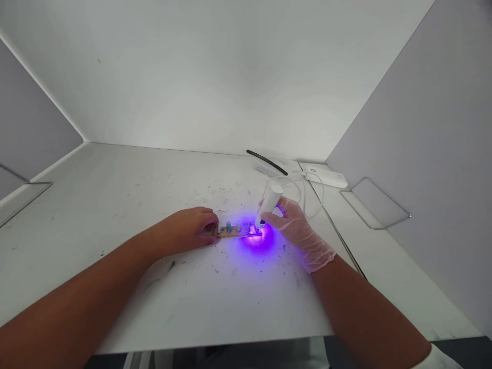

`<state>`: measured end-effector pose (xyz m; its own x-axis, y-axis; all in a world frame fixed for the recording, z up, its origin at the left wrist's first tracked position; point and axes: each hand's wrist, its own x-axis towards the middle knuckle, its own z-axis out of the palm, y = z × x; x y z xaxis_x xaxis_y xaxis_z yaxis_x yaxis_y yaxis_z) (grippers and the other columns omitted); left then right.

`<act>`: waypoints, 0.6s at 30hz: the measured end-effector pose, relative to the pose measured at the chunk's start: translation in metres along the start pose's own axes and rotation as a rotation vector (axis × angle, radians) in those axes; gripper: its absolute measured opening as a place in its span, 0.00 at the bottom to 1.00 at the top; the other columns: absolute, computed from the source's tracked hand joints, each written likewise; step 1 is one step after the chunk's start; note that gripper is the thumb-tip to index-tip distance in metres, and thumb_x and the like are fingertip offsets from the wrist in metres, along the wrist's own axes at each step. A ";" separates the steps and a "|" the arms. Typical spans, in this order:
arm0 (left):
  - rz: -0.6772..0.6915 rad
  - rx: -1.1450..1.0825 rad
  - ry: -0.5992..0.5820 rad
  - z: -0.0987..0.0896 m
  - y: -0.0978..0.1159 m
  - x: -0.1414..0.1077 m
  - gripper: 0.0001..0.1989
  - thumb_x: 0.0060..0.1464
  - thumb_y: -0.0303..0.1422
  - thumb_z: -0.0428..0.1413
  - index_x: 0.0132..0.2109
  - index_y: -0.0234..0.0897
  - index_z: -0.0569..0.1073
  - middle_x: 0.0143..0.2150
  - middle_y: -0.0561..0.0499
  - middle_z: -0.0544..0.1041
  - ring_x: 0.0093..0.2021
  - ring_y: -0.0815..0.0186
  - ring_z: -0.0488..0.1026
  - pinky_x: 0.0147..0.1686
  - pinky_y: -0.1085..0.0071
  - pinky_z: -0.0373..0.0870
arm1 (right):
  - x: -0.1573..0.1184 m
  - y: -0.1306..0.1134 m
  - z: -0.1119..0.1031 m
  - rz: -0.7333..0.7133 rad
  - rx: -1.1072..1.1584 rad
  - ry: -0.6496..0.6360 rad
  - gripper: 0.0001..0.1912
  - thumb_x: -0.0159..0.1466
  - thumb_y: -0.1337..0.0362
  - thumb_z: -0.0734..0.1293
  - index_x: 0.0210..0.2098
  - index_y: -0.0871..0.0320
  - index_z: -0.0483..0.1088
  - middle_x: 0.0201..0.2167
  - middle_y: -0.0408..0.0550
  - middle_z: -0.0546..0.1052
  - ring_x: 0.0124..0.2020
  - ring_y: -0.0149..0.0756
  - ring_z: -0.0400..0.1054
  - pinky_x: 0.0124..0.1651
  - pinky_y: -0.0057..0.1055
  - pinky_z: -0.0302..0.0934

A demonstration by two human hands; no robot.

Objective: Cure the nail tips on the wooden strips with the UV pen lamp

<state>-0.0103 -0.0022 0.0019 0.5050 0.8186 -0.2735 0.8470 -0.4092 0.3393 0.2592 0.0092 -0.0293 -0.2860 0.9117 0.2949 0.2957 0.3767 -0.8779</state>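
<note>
forearms (111, 277) slant inward, hands (192, 228) gripping a strip (232, 232) and tilted lamp (271, 199).

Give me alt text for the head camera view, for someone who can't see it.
A gloved right hand shines a white lamp's violet light onto one end of a narrow strip bearing small pieces, held by the bare left hand on a speckled white table.

A wrinkled, sheer glove (317, 249), right hand (295, 221); white sleeve (438, 358).
</note>
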 end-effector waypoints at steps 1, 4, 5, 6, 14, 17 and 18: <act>0.004 0.003 0.001 0.000 0.000 0.000 0.12 0.54 0.43 0.53 0.39 0.41 0.72 0.40 0.50 0.74 0.36 0.64 0.69 0.32 0.69 0.62 | 0.000 0.000 0.000 0.000 -0.001 0.003 0.06 0.58 0.62 0.70 0.33 0.57 0.72 0.31 0.45 0.74 0.33 0.35 0.69 0.37 0.35 0.67; 0.014 -0.001 0.005 0.000 -0.002 0.000 0.12 0.54 0.43 0.53 0.39 0.41 0.73 0.40 0.50 0.74 0.36 0.65 0.69 0.31 0.70 0.61 | 0.000 0.000 0.000 -0.001 -0.013 0.009 0.06 0.58 0.62 0.69 0.33 0.57 0.72 0.30 0.45 0.73 0.33 0.35 0.69 0.37 0.36 0.66; 0.015 -0.004 0.003 0.001 -0.002 0.001 0.12 0.54 0.43 0.53 0.39 0.41 0.73 0.40 0.50 0.74 0.36 0.65 0.69 0.31 0.70 0.61 | 0.000 0.000 0.000 -0.002 -0.016 0.010 0.06 0.58 0.62 0.69 0.33 0.57 0.72 0.30 0.45 0.73 0.33 0.35 0.69 0.37 0.36 0.66; 0.016 -0.008 0.000 0.001 -0.003 0.001 0.13 0.54 0.43 0.53 0.40 0.41 0.73 0.41 0.49 0.74 0.36 0.65 0.69 0.31 0.70 0.61 | 0.000 0.000 0.000 -0.003 -0.017 0.009 0.06 0.58 0.62 0.69 0.33 0.57 0.72 0.30 0.45 0.73 0.33 0.35 0.69 0.38 0.36 0.66; -0.008 0.006 -0.014 0.002 -0.004 0.003 0.14 0.54 0.45 0.53 0.40 0.42 0.73 0.40 0.51 0.74 0.37 0.64 0.69 0.31 0.69 0.62 | -0.001 -0.002 0.000 0.026 0.000 0.005 0.07 0.58 0.60 0.69 0.34 0.56 0.71 0.30 0.45 0.74 0.33 0.36 0.69 0.38 0.37 0.66; -0.006 0.008 -0.013 0.002 -0.004 0.003 0.14 0.54 0.45 0.53 0.41 0.42 0.74 0.40 0.50 0.74 0.37 0.64 0.69 0.32 0.69 0.62 | -0.001 -0.003 0.001 0.035 0.007 0.011 0.07 0.58 0.61 0.70 0.35 0.56 0.72 0.30 0.45 0.74 0.34 0.36 0.69 0.39 0.37 0.66; -0.005 0.008 -0.012 0.001 -0.004 0.003 0.14 0.54 0.45 0.53 0.41 0.42 0.74 0.40 0.50 0.74 0.37 0.64 0.69 0.32 0.69 0.62 | -0.001 -0.003 0.001 0.037 0.005 0.014 0.07 0.58 0.61 0.69 0.35 0.56 0.72 0.30 0.45 0.74 0.34 0.37 0.69 0.39 0.37 0.66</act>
<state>-0.0125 0.0012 -0.0017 0.5024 0.8159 -0.2862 0.8510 -0.4079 0.3308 0.2580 0.0066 -0.0274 -0.2620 0.9274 0.2671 0.3014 0.3415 -0.8903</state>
